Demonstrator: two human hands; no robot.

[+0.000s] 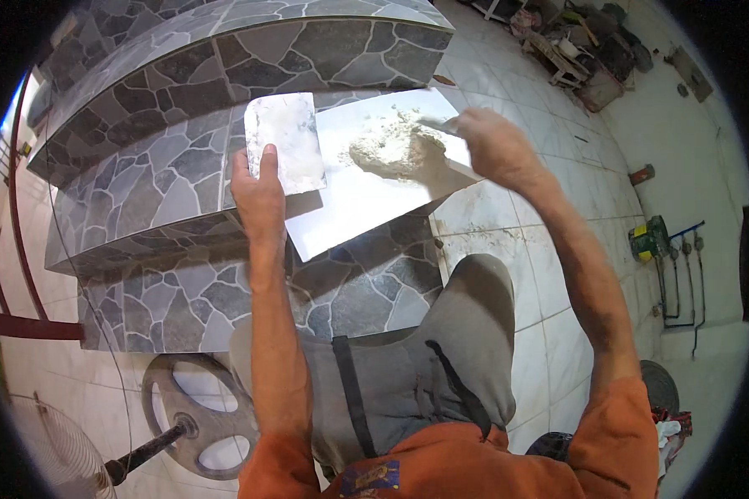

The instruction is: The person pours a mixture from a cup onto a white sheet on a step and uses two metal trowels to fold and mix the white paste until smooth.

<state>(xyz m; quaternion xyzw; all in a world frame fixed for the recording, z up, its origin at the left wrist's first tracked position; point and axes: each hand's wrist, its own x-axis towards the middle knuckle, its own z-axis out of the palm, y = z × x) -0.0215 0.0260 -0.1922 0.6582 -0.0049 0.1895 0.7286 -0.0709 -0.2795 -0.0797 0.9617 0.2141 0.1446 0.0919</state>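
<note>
My left hand (260, 187) grips a small pale rectangular plate (285, 141) smeared with residue, thumb on its face. The plate overlaps the left part of a white board (324, 224) that rests on the grey stone-patterned step. A mound of cream powder or paste (387, 145) lies on the board's right half. My right hand (495, 145), at the board's right edge, is closed round a flat metal tool (437, 125), its blade reaching over the mound.
Stone-patterned steps (141, 175) rise ahead, beside red railing bars (37, 333) at left. A fan (50, 441) with a round base (166, 387) stands lower left. Piled items (582, 58) lie back right; a green pump with pipes (645, 237) is by the right wall.
</note>
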